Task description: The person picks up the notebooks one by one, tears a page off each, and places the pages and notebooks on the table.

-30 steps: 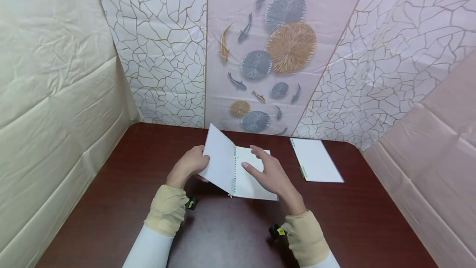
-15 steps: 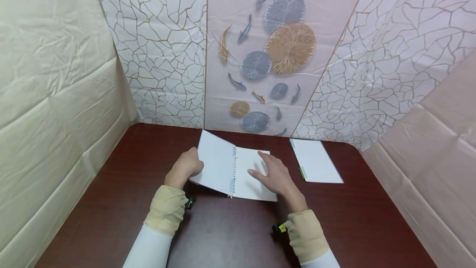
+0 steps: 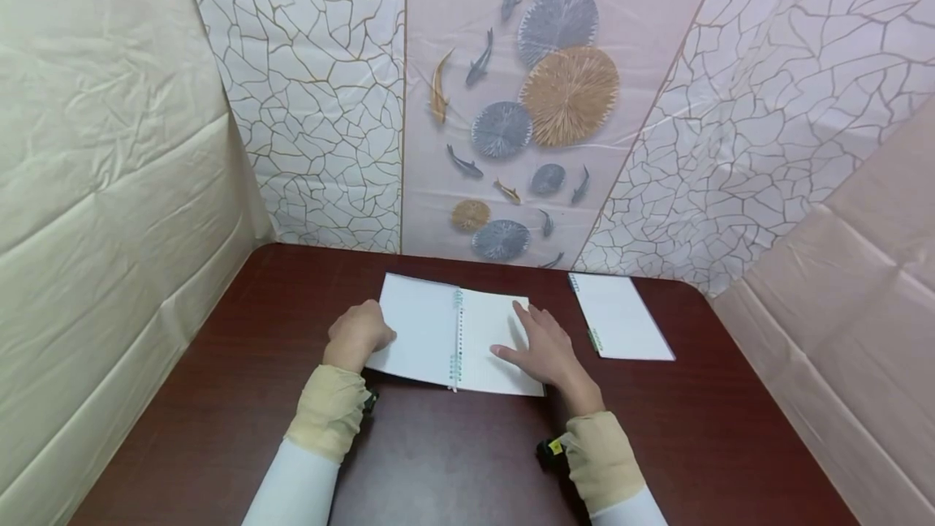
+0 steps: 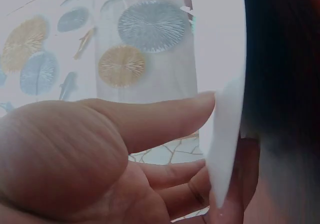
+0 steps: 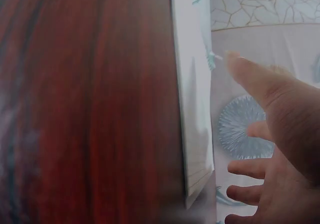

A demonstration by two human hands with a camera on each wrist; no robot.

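A spiral notebook (image 3: 418,329) lies spread in front of me, white on both sides, with pale green rings along its middle. My left hand (image 3: 359,334) pinches the outer edge of its left side. In the left wrist view the thumb presses on the white face (image 4: 220,44) while the fingers (image 4: 250,169) lie behind it. Over the right-hand page (image 3: 485,347) hovers my right hand (image 3: 546,354), its thumb and fingers spread. The right wrist view has those fingers (image 5: 247,167) apart from the page, holding nothing.
Farther right, a second white spiral notebook (image 3: 624,316) with green rings lies near the back edge of the dark red-brown table (image 3: 438,461). Behind the table hangs a patterned cloth (image 3: 504,177); beige cloth walls (image 3: 124,209) stand at both sides.
My left hand has lowered the notebook's left side outward from a steep tilt to nearly flat. My right hand has shifted slightly right and down over its page.
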